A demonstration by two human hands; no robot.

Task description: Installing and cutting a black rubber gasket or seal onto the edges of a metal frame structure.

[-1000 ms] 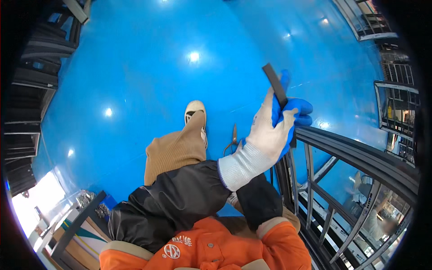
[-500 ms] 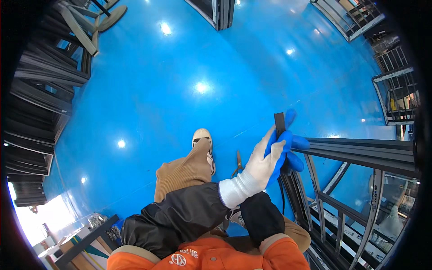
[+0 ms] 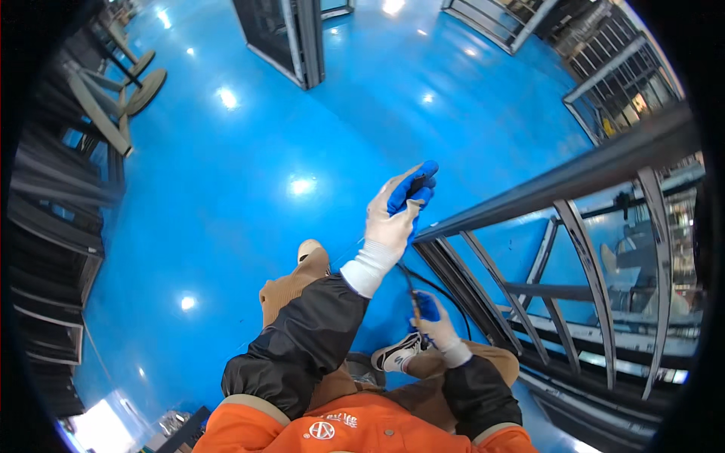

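Note:
My left hand [image 3: 390, 215], in a white glove with blue-coated palm and fingers, is raised beside the dark metal frame [image 3: 483, 275]. Its fingers are bent round a black strip [image 3: 420, 182], of which only a little shows in the palm. Below that hand, a thin black length of strip [image 3: 444, 291] curves down along the frame toward the floor. Lower, near my shoe, my gloved right hand [image 3: 436, 325] is closed on scissors [image 3: 415, 304]. Their brownish blade points up toward the strip, and the handles are hidden by the fingers.
The barred frame stands at my right, its long top rail [image 3: 559, 181] running away to the far right. Another dark frame [image 3: 291, 45] stands ahead on the blue floor [image 3: 226, 174]. Stacked dark frames [image 3: 49, 294] line the left, with a round-based stand [image 3: 146, 90] beyond.
My right hand has come down from the strip beside my left hand and taken the scissors off the floor. My left hand stays up with the strip. The view has shifted rightward.

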